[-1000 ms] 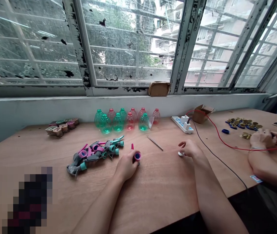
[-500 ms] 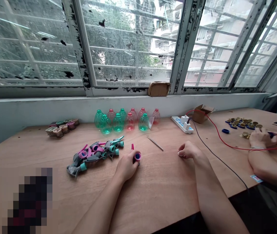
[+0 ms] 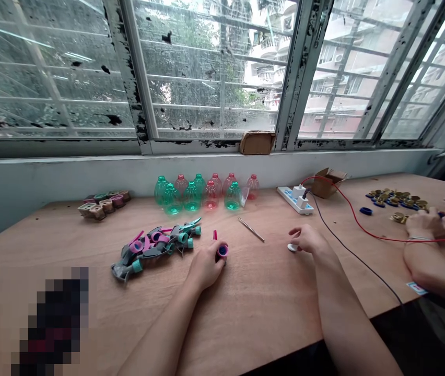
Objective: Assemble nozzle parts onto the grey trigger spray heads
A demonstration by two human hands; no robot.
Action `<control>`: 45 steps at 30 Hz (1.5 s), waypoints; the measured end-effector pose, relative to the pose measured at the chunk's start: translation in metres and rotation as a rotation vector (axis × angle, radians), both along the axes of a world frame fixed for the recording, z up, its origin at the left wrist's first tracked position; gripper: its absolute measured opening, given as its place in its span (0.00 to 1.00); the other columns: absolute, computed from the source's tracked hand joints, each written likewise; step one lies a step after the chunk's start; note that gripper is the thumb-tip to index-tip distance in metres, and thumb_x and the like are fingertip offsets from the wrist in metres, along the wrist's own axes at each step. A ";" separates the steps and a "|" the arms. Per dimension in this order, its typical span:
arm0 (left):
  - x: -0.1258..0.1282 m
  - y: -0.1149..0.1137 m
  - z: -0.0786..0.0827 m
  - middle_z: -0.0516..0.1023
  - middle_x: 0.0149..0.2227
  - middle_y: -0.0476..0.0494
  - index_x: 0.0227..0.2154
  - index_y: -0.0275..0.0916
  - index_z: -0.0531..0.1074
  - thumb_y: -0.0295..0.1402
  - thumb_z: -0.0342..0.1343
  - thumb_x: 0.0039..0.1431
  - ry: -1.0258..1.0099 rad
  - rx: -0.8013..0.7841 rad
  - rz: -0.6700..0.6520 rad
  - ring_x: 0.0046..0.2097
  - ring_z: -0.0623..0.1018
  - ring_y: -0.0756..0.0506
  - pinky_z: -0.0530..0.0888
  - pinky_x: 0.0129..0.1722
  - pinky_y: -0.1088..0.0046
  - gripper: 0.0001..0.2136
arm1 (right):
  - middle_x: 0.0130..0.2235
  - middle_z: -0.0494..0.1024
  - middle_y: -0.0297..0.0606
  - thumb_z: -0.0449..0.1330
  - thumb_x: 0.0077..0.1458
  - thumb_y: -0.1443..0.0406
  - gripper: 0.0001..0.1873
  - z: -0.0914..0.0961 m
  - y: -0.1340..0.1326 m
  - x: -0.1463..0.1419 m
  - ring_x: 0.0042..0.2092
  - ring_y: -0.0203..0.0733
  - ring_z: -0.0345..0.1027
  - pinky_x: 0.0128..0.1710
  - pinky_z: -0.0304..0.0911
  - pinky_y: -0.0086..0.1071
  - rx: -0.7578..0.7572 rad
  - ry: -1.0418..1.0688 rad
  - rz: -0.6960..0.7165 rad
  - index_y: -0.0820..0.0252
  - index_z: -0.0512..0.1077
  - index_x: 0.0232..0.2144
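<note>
My left hand rests on the wooden table, fingers wrapped round a small spray trigger part with a pink ring. My right hand hovers low over the table with loosely curled fingers, its tips at a small white round piece that lies on the wood. A heap of grey, pink and teal spray trigger heads lies just left of my left hand. A thin metal pick lies between the hands, farther back.
Green and pink small bottles stand in a group under the window. Small coloured cups sit at the back left. A white power strip with red and black wires, a small cardboard box, and gold and blue parts are on the right, where another person's hands work.
My right hand pressed down over the white piece, then lifted so the piece shows again at its fingertips. My left hand kept its grip. The view shifted slightly.
</note>
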State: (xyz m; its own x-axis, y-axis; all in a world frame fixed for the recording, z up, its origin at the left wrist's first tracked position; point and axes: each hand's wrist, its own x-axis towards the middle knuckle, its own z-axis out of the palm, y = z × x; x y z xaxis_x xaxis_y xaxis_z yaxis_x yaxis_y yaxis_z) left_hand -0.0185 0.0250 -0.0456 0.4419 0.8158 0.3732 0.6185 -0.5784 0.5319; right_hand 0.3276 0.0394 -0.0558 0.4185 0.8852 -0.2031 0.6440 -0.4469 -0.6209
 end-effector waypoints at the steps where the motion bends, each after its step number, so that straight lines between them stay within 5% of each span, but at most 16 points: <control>1: 0.000 0.000 0.000 0.76 0.43 0.45 0.41 0.42 0.71 0.26 0.54 0.51 0.001 -0.003 0.000 0.44 0.75 0.44 0.70 0.43 0.70 0.14 | 0.33 0.79 0.39 0.65 0.40 0.73 0.23 0.000 -0.001 -0.001 0.25 0.33 0.71 0.19 0.58 0.22 0.002 0.009 0.004 0.64 0.73 0.43; 8: 0.000 0.001 -0.002 0.76 0.44 0.44 0.42 0.42 0.71 0.26 0.54 0.52 0.004 -0.017 0.001 0.45 0.74 0.43 0.70 0.43 0.69 0.14 | 0.26 0.77 0.38 0.66 0.39 0.73 0.17 0.004 -0.004 -0.006 0.26 0.36 0.71 0.22 0.62 0.23 0.000 0.066 0.005 0.68 0.75 0.36; 20: 0.000 0.001 -0.002 0.76 0.43 0.45 0.42 0.43 0.70 0.27 0.53 0.52 0.017 -0.012 -0.010 0.43 0.75 0.44 0.70 0.42 0.70 0.13 | 0.22 0.75 0.34 0.62 0.43 0.75 0.22 0.009 -0.007 -0.008 0.21 0.33 0.68 0.19 0.61 0.23 0.072 0.190 0.030 0.69 0.70 0.44; 28: 0.001 0.000 0.000 0.76 0.43 0.45 0.42 0.42 0.70 0.26 0.53 0.52 0.015 -0.030 -0.005 0.44 0.75 0.43 0.70 0.42 0.69 0.13 | 0.20 0.74 0.35 0.62 0.45 0.75 0.08 0.014 -0.011 -0.012 0.21 0.34 0.70 0.21 0.65 0.22 0.077 0.303 0.069 0.67 0.71 0.31; 35: 0.002 -0.001 0.000 0.77 0.42 0.45 0.41 0.42 0.71 0.26 0.54 0.52 0.004 -0.023 0.004 0.43 0.75 0.44 0.70 0.42 0.69 0.13 | 0.23 0.75 0.35 0.62 0.43 0.76 0.10 0.012 -0.013 -0.012 0.22 0.33 0.69 0.22 0.67 0.23 0.078 0.368 0.075 0.65 0.69 0.31; 45: 0.001 0.000 0.000 0.77 0.43 0.44 0.44 0.43 0.71 0.27 0.53 0.53 0.010 -0.043 0.009 0.43 0.75 0.44 0.70 0.40 0.70 0.15 | 0.35 0.77 0.43 0.62 0.45 0.74 0.11 0.027 -0.016 -0.037 0.24 0.32 0.72 0.26 0.70 0.25 0.347 0.490 0.115 0.65 0.70 0.35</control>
State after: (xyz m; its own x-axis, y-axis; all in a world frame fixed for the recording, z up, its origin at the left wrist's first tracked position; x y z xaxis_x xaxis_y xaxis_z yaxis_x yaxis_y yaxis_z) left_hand -0.0175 0.0250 -0.0459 0.4380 0.8348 0.3336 0.6287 -0.5496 0.5501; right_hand 0.2903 0.0235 -0.0283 0.2470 0.9682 -0.0391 0.2786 -0.1096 -0.9541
